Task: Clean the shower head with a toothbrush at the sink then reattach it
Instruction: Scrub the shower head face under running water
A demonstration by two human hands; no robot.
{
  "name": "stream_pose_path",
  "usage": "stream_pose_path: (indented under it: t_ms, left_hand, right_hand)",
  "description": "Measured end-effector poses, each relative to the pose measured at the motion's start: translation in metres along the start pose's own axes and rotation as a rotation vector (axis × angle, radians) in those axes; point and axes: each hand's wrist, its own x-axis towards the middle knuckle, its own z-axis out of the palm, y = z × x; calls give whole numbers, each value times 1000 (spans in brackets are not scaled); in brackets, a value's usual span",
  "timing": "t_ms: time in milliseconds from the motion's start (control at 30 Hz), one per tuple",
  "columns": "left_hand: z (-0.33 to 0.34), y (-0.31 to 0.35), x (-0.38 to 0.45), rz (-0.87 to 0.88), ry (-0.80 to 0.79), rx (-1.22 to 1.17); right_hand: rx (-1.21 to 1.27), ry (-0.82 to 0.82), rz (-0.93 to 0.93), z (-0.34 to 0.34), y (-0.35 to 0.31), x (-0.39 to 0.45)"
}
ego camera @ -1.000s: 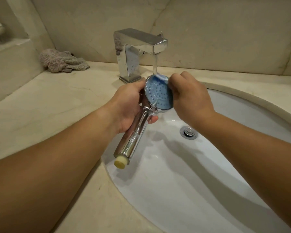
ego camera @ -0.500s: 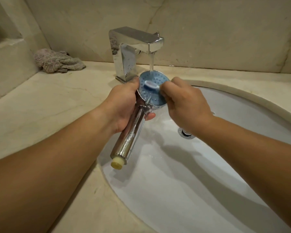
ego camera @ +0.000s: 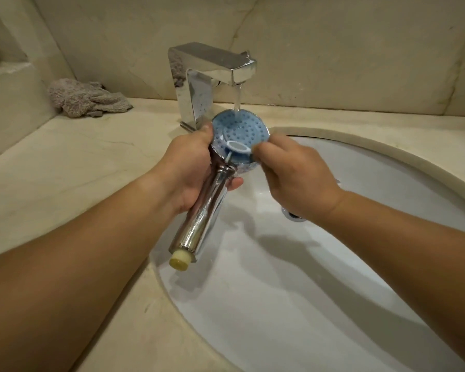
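Shower head (ego camera: pixel 240 130) sits face-up under the running faucet (ego camera: pixel 212 65), over the sink (ego camera: pixel 387 167). Your left hand (ego camera: pixel 191 170) wraps its wet chrome handle, rigid and likely slippery, so grip near the neck. Your right hand (ego camera: pixel 298 178) pinches the toothbrush (ego camera: pixel 238 146), hiding its handle.

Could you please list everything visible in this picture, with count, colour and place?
shower head: one, chrome with blue face, under the running water
toothbrush: one, white and blue, on the blue face
tap: one, chrome, behind the sink, running
sink: one, white, set in the counter
drain: one, chrome, partly hidden by the right hand
cloth: one, grey, crumpled, back left
counter: one, beige
left hand: grips the handle
right hand: pinches the toothbrush
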Motion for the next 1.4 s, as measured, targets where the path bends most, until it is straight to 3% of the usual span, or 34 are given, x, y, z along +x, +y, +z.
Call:
stream_pose_path:
  t_ms: [133,300,433,567,667,833,1067,1233,1400]
  left_hand:
    - [0,1,-2,16,31,-13]
    - [-2,0,1,22,59,-2]
    - [-2,-1,3,27,88,-25]
    - [-3,-1,5,48,93,-15]
    - [-2,0,4,50,100,-40]
    - [-2,0,4,50,100,-31]
    - [1,0,0,28,57,-13]
    - [7,0,-5,17,0,55]
    - [7,0,-5,-8,-15,81]
  right_hand:
    - [10,98,131,-1,12,8]
    - [14,9,-9,5,2,-10]
    - [23,114,148,4,12,-3]
    - [11,16,11,8,1,-11]
    - [32,134,168,6,14,-4]
    - [47,72,20,7,6,-13]
    - [58,108,329,7,22,4]
    - [56,98,393,-1,11,20]
    - [92,38,265,-9,-12,21]
